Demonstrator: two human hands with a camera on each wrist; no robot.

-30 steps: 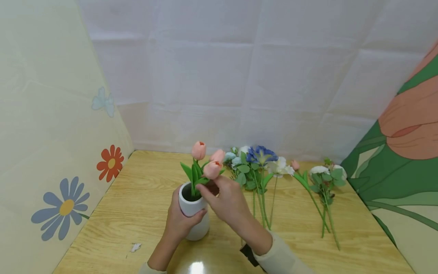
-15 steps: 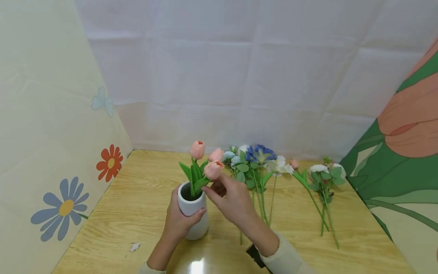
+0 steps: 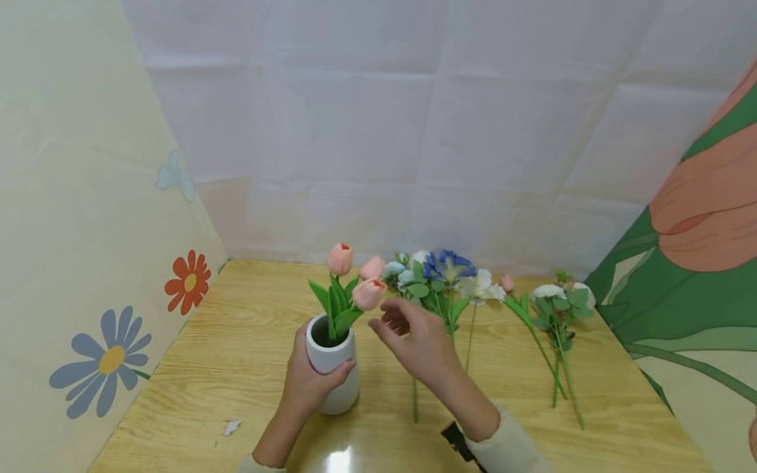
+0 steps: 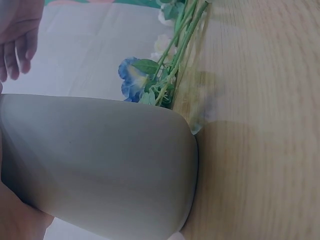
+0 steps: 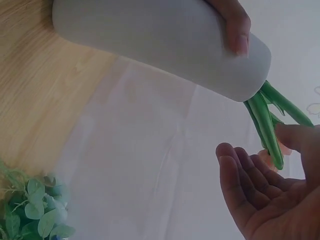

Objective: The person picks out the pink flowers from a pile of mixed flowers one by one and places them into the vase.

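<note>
A white vase (image 3: 340,387) stands on the table, and my left hand (image 3: 312,378) grips it around its upper part, thumb across the front. Several pink tulips (image 3: 368,294) with green leaves (image 3: 336,303) rise out of its mouth, one bloom leaning right. Just right of that bloom, my right hand (image 3: 418,338) hovers with loosely bent fingers and holds nothing. In the right wrist view the right hand's fingers (image 5: 245,185) are spread apart from the tulip leaves (image 5: 262,120). The lower stems are hidden inside the vase.
Behind the right hand lie a blue flower (image 3: 449,266), a white flower (image 3: 481,287) and pale blue blooms with long stems. Farther right lie another pink tulip (image 3: 507,284) and a white-flowered sprig (image 3: 550,292). A small white scrap (image 3: 232,427) is at the table's front left.
My right hand has let go of the leaning tulip and drawn back to the right, its fingers loosening. The left hand keeps its grip on the vase.
</note>
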